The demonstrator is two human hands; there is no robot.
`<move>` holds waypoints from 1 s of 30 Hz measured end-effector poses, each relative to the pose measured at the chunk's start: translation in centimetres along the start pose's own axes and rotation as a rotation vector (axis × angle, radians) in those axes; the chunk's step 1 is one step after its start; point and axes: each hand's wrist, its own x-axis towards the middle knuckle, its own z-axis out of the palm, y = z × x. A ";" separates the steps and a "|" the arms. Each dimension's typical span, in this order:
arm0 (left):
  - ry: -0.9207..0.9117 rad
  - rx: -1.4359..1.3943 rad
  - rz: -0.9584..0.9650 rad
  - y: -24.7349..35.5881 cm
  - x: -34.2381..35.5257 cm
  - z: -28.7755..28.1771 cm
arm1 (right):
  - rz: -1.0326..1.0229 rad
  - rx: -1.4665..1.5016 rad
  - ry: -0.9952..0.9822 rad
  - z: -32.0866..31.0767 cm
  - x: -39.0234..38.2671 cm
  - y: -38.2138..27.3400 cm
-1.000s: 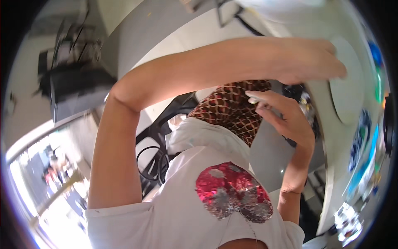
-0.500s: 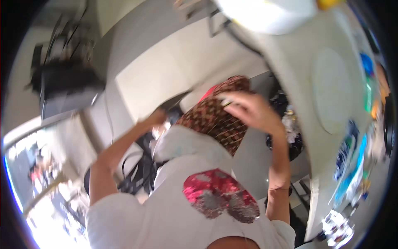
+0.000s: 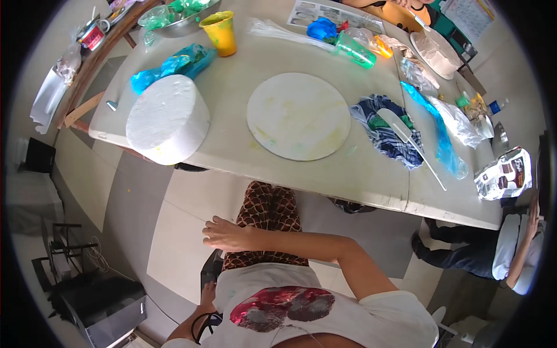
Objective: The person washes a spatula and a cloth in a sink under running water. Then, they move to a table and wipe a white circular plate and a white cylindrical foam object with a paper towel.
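My right forearm reaches leftward across my lap, and my right hand [image 3: 223, 235] is over the edge of my patterned trousers [image 3: 270, 203]. Its fingers are loosely bent and a little apart, holding nothing. Low at my left side, my left hand [image 3: 209, 293] is beside a black object [image 3: 212, 269], perhaps part of a chair or bag; its fingers are mostly hidden. Beyond my lap, on the table [image 3: 226, 116], stand a white foam cylinder [image 3: 168, 119] and a round white board [image 3: 299, 116] with yellowish smears. Neither hand touches them.
A white spatula [image 3: 397, 124] lies on a checked cloth [image 3: 377, 130]. A yellow cup [image 3: 219, 33], blue piping bags [image 3: 444, 136] and a silver pouch [image 3: 505, 174] lie about the table. Another person sits opposite near a frosted cake [image 3: 435, 52]; someone else [image 3: 516, 246] is at right.
The view has swung to face the table. My right hand has moved from the right side of my lap to the left; my left hand is lower at my side.
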 end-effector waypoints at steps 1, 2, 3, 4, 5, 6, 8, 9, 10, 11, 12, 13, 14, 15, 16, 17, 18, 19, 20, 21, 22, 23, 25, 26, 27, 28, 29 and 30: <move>0.003 0.014 -0.007 -0.8 -0.6 -0.4 | 0.010 0.062 -0.048 0.4 1.2 -0.4; 0.007 0.036 -0.036 -1.9 -1.0 -0.9 | -0.007 0.064 -0.043 0.7 2.3 -0.5; -0.014 -0.018 -0.349 -2.5 -2.1 -1.0 | 0.015 0.184 -0.104 0.6 3.2 -1.2; 0.110 0.033 -0.239 -5.8 -3.8 -0.5 | 0.031 0.299 -0.167 0.4 4.2 -1.7; 0.226 -0.093 -0.369 -8.7 -4.1 -2.1 | 0.028 0.393 -0.058 0.7 4.9 -1.3; 0.075 -0.214 -0.527 -9.6 -2.5 -7.3 | 0.065 0.507 0.040 1.8 4.2 -0.6; 0.567 -0.380 -0.514 -10.8 -2.1 -12.2 | 0.157 0.648 0.212 2.4 4.0 0.2; 0.524 -0.669 -0.552 -10.7 -0.5 -16.7 | 0.229 0.583 0.264 1.6 3.7 1.0; 0.686 -0.605 -0.484 -10.7 0.2 -18.1 | 0.284 0.572 0.313 0.9 3.1 1.4; 0.641 -0.977 -0.450 -8.9 1.2 -20.8 | 0.380 0.574 0.355 0.1 1.4 1.5; 0.595 -1.338 -0.393 -7.8 1.7 -23.4 | 0.474 0.644 0.369 -1.9 1.4 0.9; 0.591 -1.333 -0.385 -7.3 2.0 -23.9 | 0.568 0.760 0.405 -2.6 1.2 0.2; 0.611 -1.404 -0.316 -6.6 2.8 -24.3 | 0.671 0.869 0.442 -3.3 0.3 -0.4; 0.620 -1.475 -0.240 -6.0 3.9 -24.4 | 0.692 0.853 0.456 -4.2 -0.8 -0.8; 0.603 -1.473 -0.222 -5.4 4.9 -24.4 | 0.732 0.908 0.515 -4.9 -1.7 -1.4; 0.602 -1.506 -0.201 -4.9 6.0 -24.3 | 0.772 0.963 0.578 -5.3 -2.8 -1.8; 0.584 -1.535 -0.164 -4.6 7.2 -24.5 | 0.800 0.940 0.613 -5.6 -4.0 -2.4; 0.565 -1.534 -0.175 -4.5 8.2 -24.3 | 0.777 0.899 0.687 -5.8 -5.0 -3.0; 0.534 -1.525 -0.144 -4.5 9.1 -24.2 | 0.753 0.855 0.760 -6.0 -5.7 -3.6; 0.515 -1.470 -0.123 -4.0 10.4 -24.1 | 0.751 0.615 0.725 -6.5 -6.2 -4.2; 0.503 -1.415 -0.101 -3.2 11.6 -24.3 | 0.773 0.588 0.749 -6.4 -6.7 -4.6; 0.476 -1.357 -0.109 -2.1 12.6 -24.4 | 0.895 0.598 0.777 -6.2 -6.8 -5.1; 0.477 -1.288 0.077 -0.8 14.3 -24.0 | 1.020 0.568 0.839 -6.3 -7.2 -5.1; 0.450 -1.295 0.157 -0.2 14.9 -23.9 | 1.032 0.569 0.915 -5.8 -7.5 -4.7; 0.453 -1.216 0.163 0.4 15.4 -23.7 | 1.036 0.577 0.990 -5.3 -7.9 -4.4; 0.409 -1.137 0.167 0.8 16.0 -23.6 | 1.041 0.549 1.016 -5.3 -8.4 -4.4; 0.402 -1.078 0.181 1.3 16.4 -23.5 | 1.113 0.683 1.070 -5.5 -8.9 -4.6; 0.392 -1.024 0.204 2.1 16.9 -23.5 | 1.184 0.814 1.126 -5.5 -9.7 -4.6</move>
